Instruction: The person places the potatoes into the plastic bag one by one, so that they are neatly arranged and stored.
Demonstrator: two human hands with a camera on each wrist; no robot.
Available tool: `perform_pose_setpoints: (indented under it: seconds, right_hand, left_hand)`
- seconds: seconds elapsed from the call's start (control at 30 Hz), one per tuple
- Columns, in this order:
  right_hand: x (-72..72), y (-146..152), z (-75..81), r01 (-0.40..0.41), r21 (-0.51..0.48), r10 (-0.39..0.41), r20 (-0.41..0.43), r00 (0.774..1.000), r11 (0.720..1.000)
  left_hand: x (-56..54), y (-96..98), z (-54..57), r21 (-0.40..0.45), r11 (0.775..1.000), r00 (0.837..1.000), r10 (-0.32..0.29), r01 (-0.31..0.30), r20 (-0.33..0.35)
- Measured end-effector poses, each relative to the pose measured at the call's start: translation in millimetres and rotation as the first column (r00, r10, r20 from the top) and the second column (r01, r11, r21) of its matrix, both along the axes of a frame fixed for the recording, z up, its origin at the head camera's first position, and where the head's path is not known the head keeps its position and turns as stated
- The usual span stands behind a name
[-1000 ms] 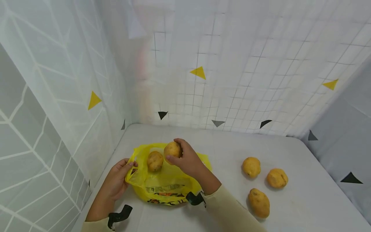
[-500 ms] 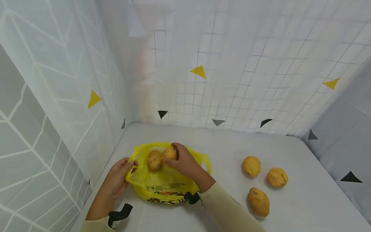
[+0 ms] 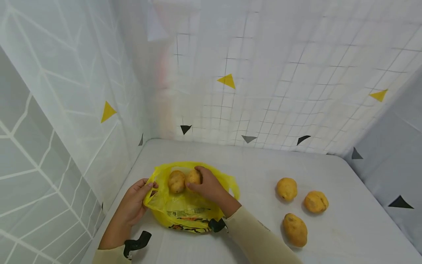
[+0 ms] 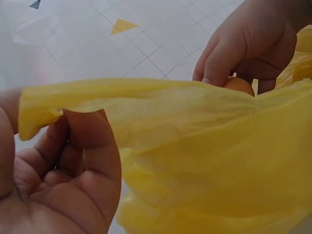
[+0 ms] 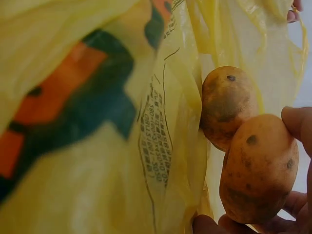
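A yellow plastic bag [image 3: 184, 203] lies open on the table, with dark and orange print on its near side. My left hand [image 3: 133, 203] pinches the bag's left handle between thumb and fingers. Inside the bag rests one potato [image 3: 177, 182]. My right hand [image 3: 211, 185] reaches into the mouth and grips a second potato [image 3: 193, 179], which sits right beside the first. In the right wrist view the held potato [image 5: 259, 170] overlaps the other potato [image 5: 228, 105]. From the left wrist view the bag's stretched side [image 4: 219, 161] hides most of the contents.
Three loose potatoes lie on the right of the white table [image 3: 250, 176]: a rear potato [image 3: 286, 189], a right-hand potato [image 3: 315, 202] and a nearer, longer potato [image 3: 295, 230]. Patterned sheets [image 3: 263, 73] hang behind and at the sides.
My right hand has lowered the potato into the bag, moving it slightly left and down until it sits beside the other one. The left hand keeps its hold on the handle.
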State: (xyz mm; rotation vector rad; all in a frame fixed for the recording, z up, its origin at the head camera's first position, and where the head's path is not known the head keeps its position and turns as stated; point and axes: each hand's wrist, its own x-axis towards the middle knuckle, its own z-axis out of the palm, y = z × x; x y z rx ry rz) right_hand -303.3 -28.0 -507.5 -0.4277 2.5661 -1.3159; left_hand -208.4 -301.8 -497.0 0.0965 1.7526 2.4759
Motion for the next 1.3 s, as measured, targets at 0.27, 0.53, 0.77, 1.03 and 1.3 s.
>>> perform_pose_setpoints:
  seconds: [0.27,0.53,0.77,1.03,1.3]
  right_hand:
    - [-3.3,-6.0,-3.8,-0.05,0.045,0.052,-0.049,0.997,0.998]
    - [-2.7,-9.0,-7.0,-0.074,0.097,0.078,-0.042,0.996,0.993]
    - [-0.1,-8.0,-6.3,-0.081,0.109,0.086,-0.042,0.995,0.991]
    - [4.3,-8.0,-8.8,-0.076,0.11,0.078,-0.013,0.997,0.991]
    - [6.3,-7.1,-8.4,-0.117,0.117,0.117,0.004,0.993,0.986]
  left_hand:
    - [1.1,0.4,-1.5,-0.014,1.0,1.0,0.008,-0.008,0.006]
    - [1.0,0.6,-3.6,-0.018,1.0,1.0,0.001,-0.001,0.001]
    - [-0.7,1.1,-3.8,-0.02,1.0,1.0,0.001,-0.001,0.003]
    - [0.6,3.0,-1.8,-0.03,1.0,1.0,0.007,-0.007,0.011]
    - [0.8,3.8,-1.1,-0.039,0.999,1.0,0.018,-0.017,0.024]
